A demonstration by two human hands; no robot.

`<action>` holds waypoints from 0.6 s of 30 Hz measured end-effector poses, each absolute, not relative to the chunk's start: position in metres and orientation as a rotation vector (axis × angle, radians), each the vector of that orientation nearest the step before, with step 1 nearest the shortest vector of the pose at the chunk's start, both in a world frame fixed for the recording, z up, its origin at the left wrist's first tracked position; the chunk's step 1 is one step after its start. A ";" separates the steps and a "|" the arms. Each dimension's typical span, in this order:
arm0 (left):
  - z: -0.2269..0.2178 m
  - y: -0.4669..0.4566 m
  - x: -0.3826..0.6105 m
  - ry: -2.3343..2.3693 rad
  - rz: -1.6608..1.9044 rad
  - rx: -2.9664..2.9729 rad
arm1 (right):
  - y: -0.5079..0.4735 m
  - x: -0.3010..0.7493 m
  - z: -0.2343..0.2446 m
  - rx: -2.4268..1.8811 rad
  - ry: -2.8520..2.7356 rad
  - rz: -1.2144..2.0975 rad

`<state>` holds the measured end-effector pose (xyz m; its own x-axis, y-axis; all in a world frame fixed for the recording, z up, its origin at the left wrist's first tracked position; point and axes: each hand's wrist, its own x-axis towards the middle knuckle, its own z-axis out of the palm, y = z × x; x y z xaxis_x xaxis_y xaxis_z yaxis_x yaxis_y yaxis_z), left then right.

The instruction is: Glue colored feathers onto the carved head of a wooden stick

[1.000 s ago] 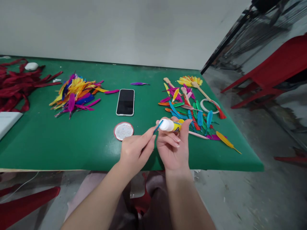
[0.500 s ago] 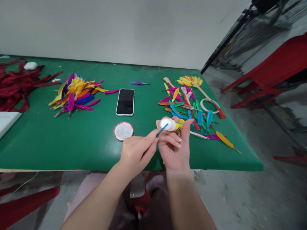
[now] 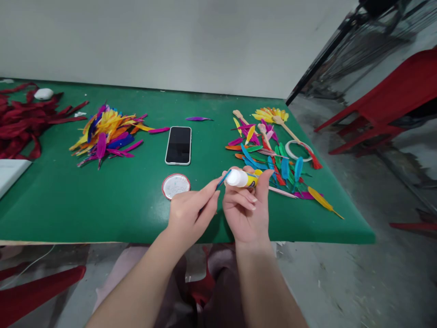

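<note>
My left hand (image 3: 191, 210) pinches a thin blue feather (image 3: 223, 179), seen nearly edge-on, between thumb and fingertips. The feather slants upward, its tip right beside the white end of a glue stick (image 3: 240, 178); whether they touch I cannot tell. That glue stick has a yellow body and lies across the raised palm side of my right hand (image 3: 247, 209), whose fingers curl around it with the thumb extended. Behind the right hand lie several loose feathers (image 3: 284, 167) in blue, green, orange and yellow.
A phone (image 3: 178, 146) and a round red-rimmed lid (image 3: 175, 186) lie on the green table (image 3: 102, 205). Mixed feathers (image 3: 109, 132) and dark red ribbons (image 3: 17, 118) are piled at left. Feathered wooden sticks (image 3: 289, 130) and a white ring (image 3: 288, 154) rest at right.
My left hand has shifted slightly left and drawn the blue feather from across the glue stick's white end to its left edge. The right hand has barely moved.
</note>
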<state>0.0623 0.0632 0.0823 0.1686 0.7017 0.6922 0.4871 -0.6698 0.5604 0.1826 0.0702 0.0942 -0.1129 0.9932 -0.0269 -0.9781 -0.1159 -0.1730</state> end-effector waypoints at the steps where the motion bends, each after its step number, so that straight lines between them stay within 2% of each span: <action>1: 0.083 0.064 0.062 1.140 1.502 2.246 | 0.070 0.183 0.094 -0.150 -0.122 1.682; 18: 0.083 0.063 0.061 1.094 1.518 2.267 | 0.072 0.182 0.093 -0.187 -0.105 1.655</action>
<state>0.0608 0.0631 0.0826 0.1976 0.6720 0.7137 0.4643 -0.7054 0.5356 0.1823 0.0724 0.0934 -0.0837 0.9947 -0.0595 -0.9793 -0.0931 -0.1798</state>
